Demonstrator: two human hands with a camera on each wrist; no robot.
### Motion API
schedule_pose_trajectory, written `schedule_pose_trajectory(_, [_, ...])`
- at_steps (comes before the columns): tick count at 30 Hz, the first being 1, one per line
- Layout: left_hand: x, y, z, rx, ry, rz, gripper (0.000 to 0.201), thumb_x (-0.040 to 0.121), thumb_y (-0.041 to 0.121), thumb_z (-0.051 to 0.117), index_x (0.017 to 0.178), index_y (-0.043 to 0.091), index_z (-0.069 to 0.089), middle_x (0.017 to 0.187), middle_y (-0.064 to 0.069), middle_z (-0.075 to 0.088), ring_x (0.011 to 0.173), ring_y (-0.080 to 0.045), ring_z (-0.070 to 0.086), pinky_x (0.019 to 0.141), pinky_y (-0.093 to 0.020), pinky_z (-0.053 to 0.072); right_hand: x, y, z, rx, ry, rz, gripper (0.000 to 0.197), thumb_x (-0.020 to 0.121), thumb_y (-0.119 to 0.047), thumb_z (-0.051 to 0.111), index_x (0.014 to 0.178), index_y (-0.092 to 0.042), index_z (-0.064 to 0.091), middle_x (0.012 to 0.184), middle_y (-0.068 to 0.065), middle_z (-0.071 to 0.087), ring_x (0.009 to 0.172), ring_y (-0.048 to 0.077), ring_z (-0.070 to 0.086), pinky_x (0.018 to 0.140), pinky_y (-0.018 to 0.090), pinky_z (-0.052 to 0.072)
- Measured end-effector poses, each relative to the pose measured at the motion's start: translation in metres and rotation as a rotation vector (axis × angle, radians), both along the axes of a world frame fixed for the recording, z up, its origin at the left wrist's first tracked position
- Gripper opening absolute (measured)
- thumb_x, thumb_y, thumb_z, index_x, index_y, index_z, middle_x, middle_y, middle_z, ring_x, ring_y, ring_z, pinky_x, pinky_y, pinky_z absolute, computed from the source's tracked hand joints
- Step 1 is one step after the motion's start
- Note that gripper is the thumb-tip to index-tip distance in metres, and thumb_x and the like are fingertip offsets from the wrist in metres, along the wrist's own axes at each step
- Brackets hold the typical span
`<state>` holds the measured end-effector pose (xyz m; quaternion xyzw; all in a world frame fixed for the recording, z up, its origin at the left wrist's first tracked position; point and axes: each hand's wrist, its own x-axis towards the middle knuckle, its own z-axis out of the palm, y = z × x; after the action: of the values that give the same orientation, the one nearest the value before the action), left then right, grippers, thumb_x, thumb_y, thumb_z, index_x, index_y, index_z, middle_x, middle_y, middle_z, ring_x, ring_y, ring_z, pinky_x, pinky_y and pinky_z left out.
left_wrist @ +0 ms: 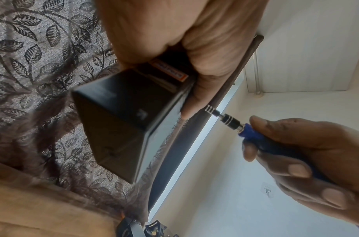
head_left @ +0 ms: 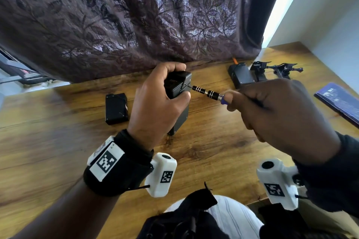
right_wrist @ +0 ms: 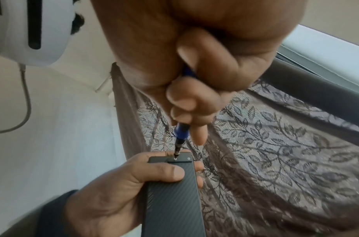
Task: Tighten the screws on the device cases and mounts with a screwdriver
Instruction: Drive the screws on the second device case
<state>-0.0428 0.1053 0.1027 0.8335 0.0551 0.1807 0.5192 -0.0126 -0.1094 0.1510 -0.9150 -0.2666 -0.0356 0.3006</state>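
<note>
Screwdriver (head_left: 208, 94) handle hidden in right hand (head_left: 287, 116), case (right_wrist: 172, 192) base cropped

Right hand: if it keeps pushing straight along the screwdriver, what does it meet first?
The black case gripped by the left hand. The right hand holds the screwdriver, whose tip already appears seated on a screw near the case's end.

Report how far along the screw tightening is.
Done: cannot tell; no finished screws show. In hand: left hand holds a black case upright on the table, right hand drives the screwdriver into its top screw. Left: seemingly two other cases and the mounts.
</note>
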Motion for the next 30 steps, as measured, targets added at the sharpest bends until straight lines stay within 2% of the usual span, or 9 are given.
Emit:
schedule_pose_trajectory(2, [0.0, 0.001, 0.0, -0.003, -0.002, 0.003, 0.045, 0.086, 0.009, 0.078, 0.127, 0.022, 0.065, 0.111, 0.015, 0.072, 0.101, 0.001, 0.068, 0.083, -0.011, 0.05, 0.002, -0.001, -0.003, -0.004, 0.005, 0.009, 0.046, 0.095, -0.06, 0.054, 0.075, -0.022, 0.07, 0.053, -0.001, 0.06, 0.049, 0.015, 0.057, 0.053, 0.037, 0.048])
schedule_pose_trajectory(6, [0.002, 0.001, -0.001, -0.014, -0.002, 0.007, 0.045, 0.086, 0.01, 0.078, 0.128, 0.022, 0.065, 0.111, 0.016, 0.072, 0.101, 0.003, 0.068, 0.085, -0.012, 0.051, 0.002, 0.0, -0.001, -0.03, -0.023, 0.017, 0.037, 0.071, -0.056, 0.077, 0.093, -0.031, 0.06, 0.082, -0.017, 0.066, 0.076, -0.004, 0.06, 0.067, 0.009, 0.042])
schedule_pose_trajectory(11, [0.001, -0.003, -0.009, -0.001, 0.009, 0.001, 0.045, 0.086, 0.009, 0.079, 0.128, 0.021, 0.066, 0.112, 0.016, 0.072, 0.101, 0.003, 0.068, 0.083, -0.009, 0.05, -0.003, -0.002, 0.006, 0.004, -0.107, -0.037, 0.021, 0.079, -0.051, 0.074, 0.076, -0.031, 0.069, 0.066, -0.017, 0.064, 0.068, 0.005, 0.059, 0.063, 0.018, 0.044])
schedule_pose_trajectory(14, [-0.001, -0.003, -0.012, -0.03, 0.007, 0.004, 0.045, 0.086, 0.008, 0.078, 0.127, 0.021, 0.066, 0.112, 0.016, 0.072, 0.102, 0.003, 0.068, 0.083, -0.01, 0.051, -0.001, -0.001, 0.006, -0.022, -0.078, -0.009, 0.035, 0.092, -0.051, 0.061, 0.065, -0.029, 0.065, 0.051, -0.007, 0.06, 0.045, 0.01, 0.057, 0.049, 0.034, 0.048])
schedule_pose_trajectory(17, [-0.001, -0.001, -0.011, -0.013, -0.004, 0.007, 0.045, 0.086, 0.008, 0.078, 0.127, 0.021, 0.066, 0.113, 0.016, 0.072, 0.103, 0.001, 0.068, 0.086, -0.015, 0.053, 0.0, 0.0, 0.003, -0.02, -0.043, 0.025, 0.038, 0.093, -0.055, 0.056, 0.065, -0.029, 0.06, 0.048, -0.005, 0.057, 0.043, 0.012, 0.056, 0.047, 0.033, 0.049])
schedule_pose_trajectory(20, [-0.001, 0.001, -0.011, -0.025, 0.005, 0.009, 0.044, 0.086, 0.009, 0.078, 0.127, 0.021, 0.067, 0.113, 0.016, 0.072, 0.103, 0.002, 0.068, 0.087, -0.015, 0.053, 0.0, 0.003, 0.004, -0.076, 0.002, 0.023, 0.037, 0.074, -0.067, 0.068, 0.088, -0.034, 0.061, 0.065, -0.017, 0.063, 0.059, -0.002, 0.059, 0.059, 0.013, 0.044])
schedule_pose_trajectory(24, [-0.003, -0.001, -0.016, -0.024, 0.025, 0.002, 0.044, 0.086, 0.009, 0.079, 0.127, 0.023, 0.067, 0.11, 0.018, 0.072, 0.101, 0.003, 0.068, 0.081, -0.009, 0.049, 0.002, 0.0, 0.001, -0.115, -0.051, 0.005, 0.029, 0.072, -0.054, 0.074, 0.085, -0.032, 0.061, 0.08, -0.019, 0.065, 0.069, -0.014, 0.052, 0.061, 0.004, 0.034])
schedule_pose_trajectory(27, [-0.003, -0.003, -0.016, -0.021, 0.023, 0.012, 0.044, 0.087, 0.01, 0.078, 0.127, 0.023, 0.067, 0.11, 0.019, 0.072, 0.101, 0.004, 0.067, 0.08, -0.009, 0.049, 0.001, 0.0, 0.0, -0.102, -0.07, -0.013, 0.023, 0.081, -0.053, 0.067, 0.08, -0.031, 0.064, 0.07, -0.017, 0.063, 0.062, -0.006, 0.055, 0.055, 0.007, 0.033])
schedule_pose_trajectory(30, [-0.001, -0.001, -0.013, -0.015, 0.001, 0.013, 0.044, 0.087, 0.01, 0.078, 0.127, 0.022, 0.066, 0.113, 0.019, 0.071, 0.103, 0.005, 0.066, 0.083, -0.009, 0.049, 0.001, 0.0, -0.007, -0.083, -0.087, 0.015, 0.041, 0.097, -0.054, 0.047, 0.071, -0.026, 0.064, 0.054, -0.008, 0.058, 0.047, 0.004, 0.052, 0.049, 0.03, 0.047])
